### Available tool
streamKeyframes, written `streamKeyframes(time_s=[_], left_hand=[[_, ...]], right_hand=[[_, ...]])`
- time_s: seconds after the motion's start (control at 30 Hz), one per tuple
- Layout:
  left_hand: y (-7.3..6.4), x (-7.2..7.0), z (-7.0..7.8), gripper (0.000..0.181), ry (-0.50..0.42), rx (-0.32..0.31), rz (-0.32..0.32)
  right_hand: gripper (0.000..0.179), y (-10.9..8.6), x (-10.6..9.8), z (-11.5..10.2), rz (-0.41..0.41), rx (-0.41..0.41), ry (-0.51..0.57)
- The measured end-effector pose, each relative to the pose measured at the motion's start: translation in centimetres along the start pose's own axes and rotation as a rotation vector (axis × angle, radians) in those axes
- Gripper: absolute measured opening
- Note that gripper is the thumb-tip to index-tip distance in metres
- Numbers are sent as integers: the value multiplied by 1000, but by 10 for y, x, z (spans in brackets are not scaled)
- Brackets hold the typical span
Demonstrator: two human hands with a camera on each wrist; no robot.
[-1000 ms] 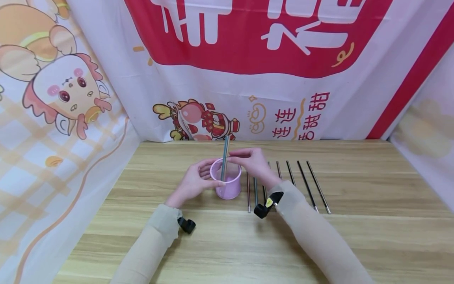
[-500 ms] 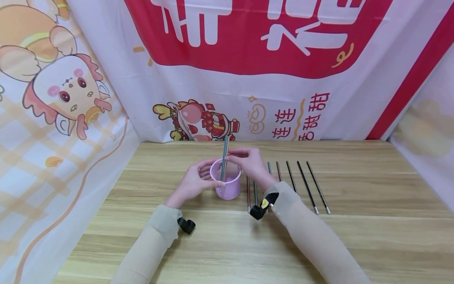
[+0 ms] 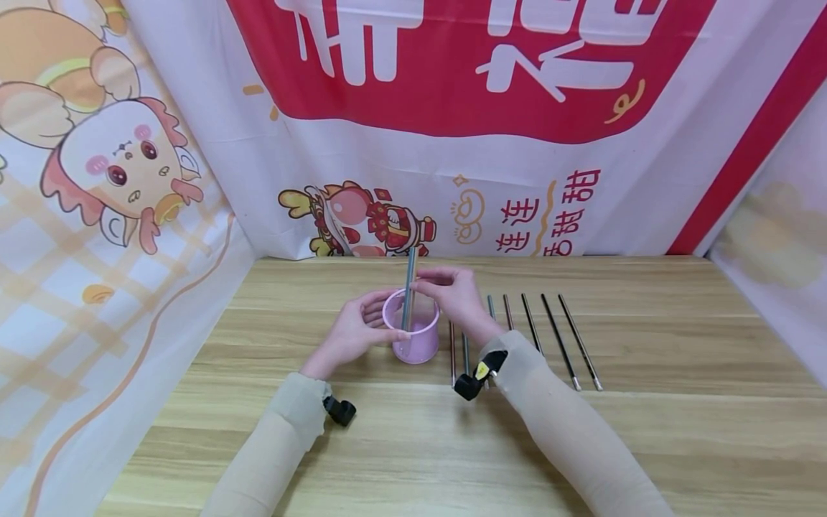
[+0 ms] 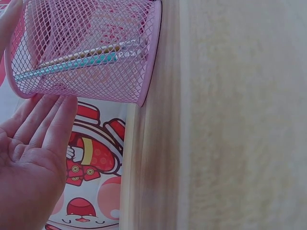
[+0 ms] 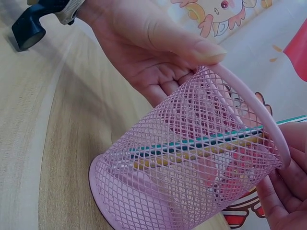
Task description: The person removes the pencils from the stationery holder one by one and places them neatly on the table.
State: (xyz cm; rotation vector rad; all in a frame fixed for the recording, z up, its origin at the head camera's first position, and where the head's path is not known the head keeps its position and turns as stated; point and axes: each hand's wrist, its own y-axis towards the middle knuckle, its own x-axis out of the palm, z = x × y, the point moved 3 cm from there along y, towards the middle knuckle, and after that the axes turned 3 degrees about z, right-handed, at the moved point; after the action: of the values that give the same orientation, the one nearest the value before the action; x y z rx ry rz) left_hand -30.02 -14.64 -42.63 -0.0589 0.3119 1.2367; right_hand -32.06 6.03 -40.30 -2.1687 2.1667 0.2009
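A pink mesh pen holder (image 3: 416,350) stands upright on the wooden table (image 3: 400,459). My left hand (image 3: 351,330) holds it from the left, thumb at the near rim and fingers round the far side. Inside lean a teal pencil (image 3: 410,276) and a yellow-gold pencil (image 5: 172,158), side by side, their lower ends near the bottom in the right wrist view. Over the right rim, my right hand (image 3: 454,294) pinches the yellow-gold pencil near its upper part, thumb and fingertips close beside the teal one.
Several loose pencils lie in a row right of the pen holder, among them a dark one (image 3: 561,341) and a speckled one (image 3: 580,341). My right forearm passes over some. A printed cloth (image 3: 362,158) hangs at the table's back edge.
My right hand has shifted slightly left and its wrist has moved a little left, uncovering more of the loose pencils. The left hand and the pen holder have stayed put.
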Motion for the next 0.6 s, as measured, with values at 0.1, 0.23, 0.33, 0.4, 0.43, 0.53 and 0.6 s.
streamKeyframes(time_s=[0.1,0.23,0.33,0.4,0.43,0.53,0.6], left_hand=[[0,0,0,78,1,-2,0],[0,0,1,79,6,1,-3],[0,-1,1,79,7,1,-2],[0,0,1,79,6,1,-3],[0,0,1,79,5,1,-4],[0,0,1,79,0,4,-6],[-1,0,1,79,-2,6,-5]], right_hand=[[30,-1,-2,0,5,12,6],[31,-2,-4,-1,8,17,8],[31,-2,-5,-3,9,16,13],[32,-3,-6,-3,12,16,18],[32,-4,-7,-4,13,16,19],[33,-4,-9,-5,21,-1,24],[34,-4,-10,-7,22,-20,41]])
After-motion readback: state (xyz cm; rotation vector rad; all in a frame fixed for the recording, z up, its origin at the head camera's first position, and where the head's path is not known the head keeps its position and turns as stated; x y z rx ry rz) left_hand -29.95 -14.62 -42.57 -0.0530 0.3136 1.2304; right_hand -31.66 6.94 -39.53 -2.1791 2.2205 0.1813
